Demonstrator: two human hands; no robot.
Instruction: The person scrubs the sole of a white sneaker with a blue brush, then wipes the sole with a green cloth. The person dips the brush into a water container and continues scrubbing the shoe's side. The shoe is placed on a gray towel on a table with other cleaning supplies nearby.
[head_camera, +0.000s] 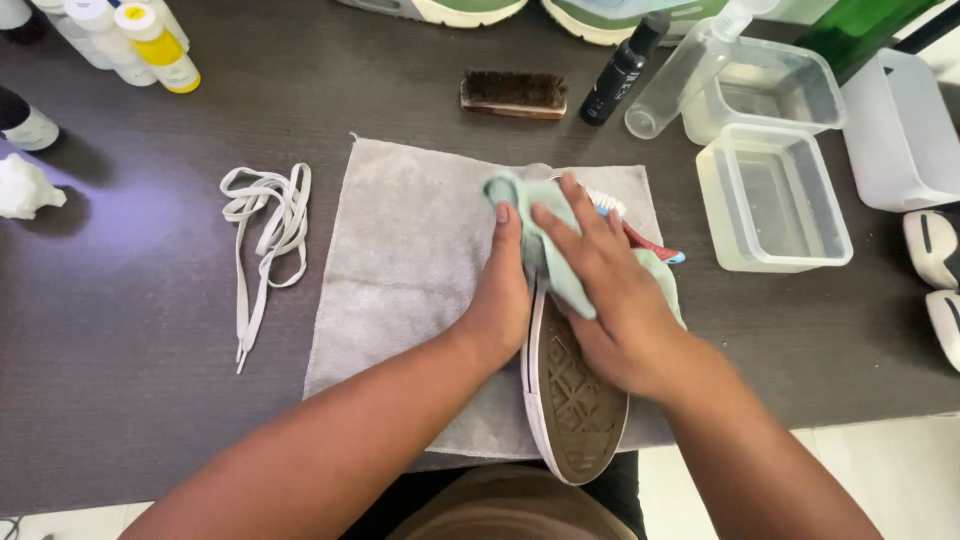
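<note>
hands: left hand (500, 290) grips the shoe (570, 400), sole up, on the towel (400, 260); right hand (615, 300) presses a green cloth (530, 230) closed on it.
around: laces (265, 235) left; brush (513, 94), bottle (625, 68) far; tubs (775, 200) right.
surface: dark worktop (130, 330).
edges: near edge close; open room left of the towel.

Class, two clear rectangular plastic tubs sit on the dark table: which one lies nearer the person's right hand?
The nearer clear rectangular tub, just beyond the right hand; the other clear tub sits farther back, with a clear spray bottle leaning over it.
</note>
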